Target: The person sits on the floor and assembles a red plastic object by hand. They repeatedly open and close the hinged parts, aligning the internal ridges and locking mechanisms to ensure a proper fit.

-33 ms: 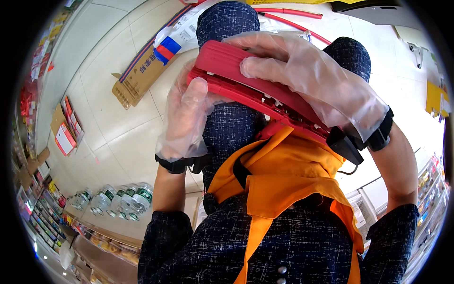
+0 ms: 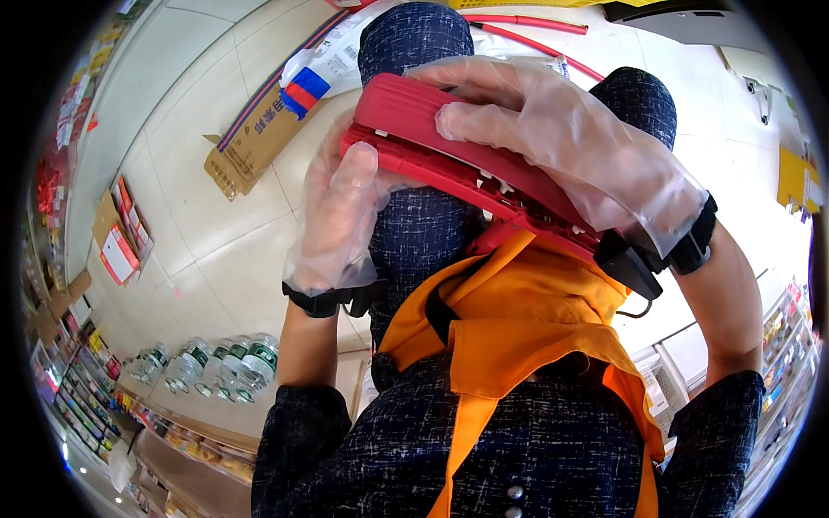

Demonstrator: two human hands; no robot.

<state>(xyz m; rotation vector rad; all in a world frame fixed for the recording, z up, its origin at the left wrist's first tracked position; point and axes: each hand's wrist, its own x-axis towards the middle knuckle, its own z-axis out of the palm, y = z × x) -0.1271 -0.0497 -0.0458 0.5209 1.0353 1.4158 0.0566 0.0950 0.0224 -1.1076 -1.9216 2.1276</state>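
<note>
A long red plastic housing lies tilted across my lap, over my dark speckled trousers. It looks like two shells with a narrow gap along the side, and small white parts show inside. My left hand, in a clear plastic glove, grips its left end with the thumb on the lower shell. My right hand, gloved likewise, wraps over the upper shell from the right, thumb on top and fingers round the far edge. The fingertips behind the housing are hidden. An orange apron bunches under its near right end.
On the tiled floor ahead lie a flattened cardboard box, a white plastic bag and red tubes. Several large clear bottles stand at the left near stocked shelves. A small red-and-white carton lies at the far left.
</note>
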